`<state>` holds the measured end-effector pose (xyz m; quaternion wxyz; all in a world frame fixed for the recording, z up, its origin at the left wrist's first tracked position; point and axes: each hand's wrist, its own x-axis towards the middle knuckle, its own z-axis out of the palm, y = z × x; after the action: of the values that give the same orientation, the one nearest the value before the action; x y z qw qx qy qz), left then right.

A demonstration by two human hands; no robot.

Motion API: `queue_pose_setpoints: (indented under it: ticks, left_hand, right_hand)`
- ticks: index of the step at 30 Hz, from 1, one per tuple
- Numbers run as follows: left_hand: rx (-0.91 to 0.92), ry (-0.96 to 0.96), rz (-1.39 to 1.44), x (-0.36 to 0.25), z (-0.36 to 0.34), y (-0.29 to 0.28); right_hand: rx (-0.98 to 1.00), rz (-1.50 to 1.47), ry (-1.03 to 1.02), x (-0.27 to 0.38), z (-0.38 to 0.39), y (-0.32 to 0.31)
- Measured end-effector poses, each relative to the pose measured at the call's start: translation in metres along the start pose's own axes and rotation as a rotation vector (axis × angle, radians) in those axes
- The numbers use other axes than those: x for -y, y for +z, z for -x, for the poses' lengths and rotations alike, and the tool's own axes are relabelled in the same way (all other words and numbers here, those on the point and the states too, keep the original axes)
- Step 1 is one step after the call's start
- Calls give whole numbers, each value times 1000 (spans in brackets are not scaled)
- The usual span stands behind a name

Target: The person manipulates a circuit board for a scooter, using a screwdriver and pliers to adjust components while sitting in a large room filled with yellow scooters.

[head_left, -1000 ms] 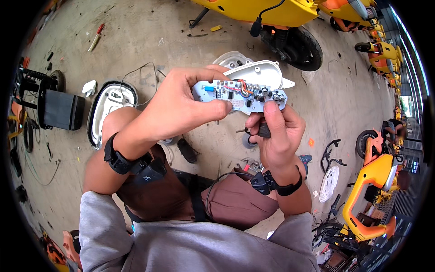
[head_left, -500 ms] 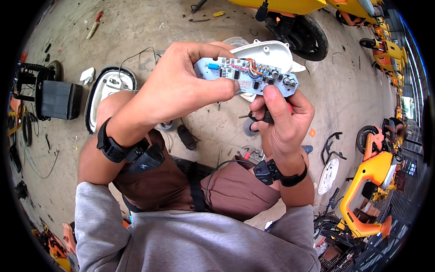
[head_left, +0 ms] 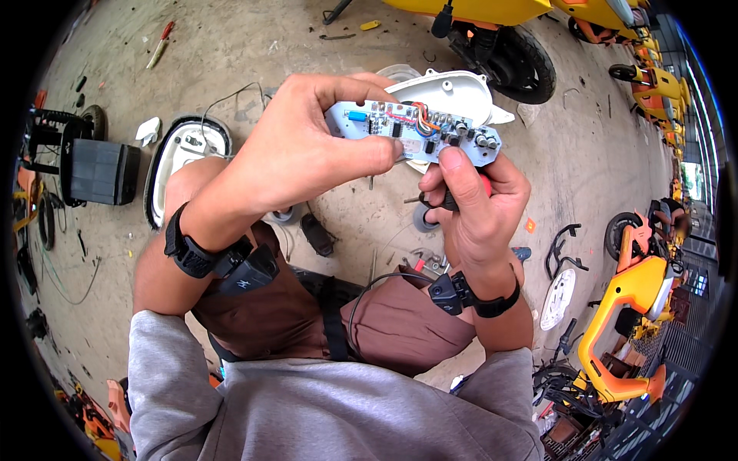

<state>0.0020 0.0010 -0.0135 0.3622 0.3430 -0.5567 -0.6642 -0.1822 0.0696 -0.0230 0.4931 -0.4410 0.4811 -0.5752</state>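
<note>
A long pale circuit board [head_left: 411, 134] is held up in front of me, its component side facing me. A blue part, black chips, silver round capacitors and a bundle of coloured wires show on it. My left hand [head_left: 307, 138] pinches its left part, thumb on the face and fingers behind. At the lower right edge, the thumb of my right hand [head_left: 480, 196] presses against the board. Tucked in that same hand is a red and black handled tool [head_left: 486, 184] with a thin metal shaft, apparently a screwdriver. A white plastic housing [head_left: 453, 92] is partly hidden behind the board.
On the left lie a white shell with a black rim [head_left: 181, 146] and a black box [head_left: 100, 170]. A yellow scooter [head_left: 477, 11] stands ahead, its black wheel [head_left: 523, 65] near the housing. To the right are another yellow scooter [head_left: 638, 284] and a white panel [head_left: 557, 300]. A person crouches far right.
Both hands have shifted the circuit board very slightly left and a little down. The grip of each hand looks the same.
</note>
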Motion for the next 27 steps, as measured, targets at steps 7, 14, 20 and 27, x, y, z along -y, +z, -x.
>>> queue_pose_setpoints:
  ticks: [7,14,20,27]
  left_hand:
    - [0,-9,-22,-3,1,0]
    - [-6,-8,-13,-2,1,0]
    - [-5,-25,-17,-4,1,0]
    - [16,-45,-56,-4,1,-3]
  right_hand:
    - [9,16,10,1,0,0]
    - [5,17,26,2,-1,1]
    - [-9,24,32,3,0,2]
    - [-3,35,52,4,0,2]
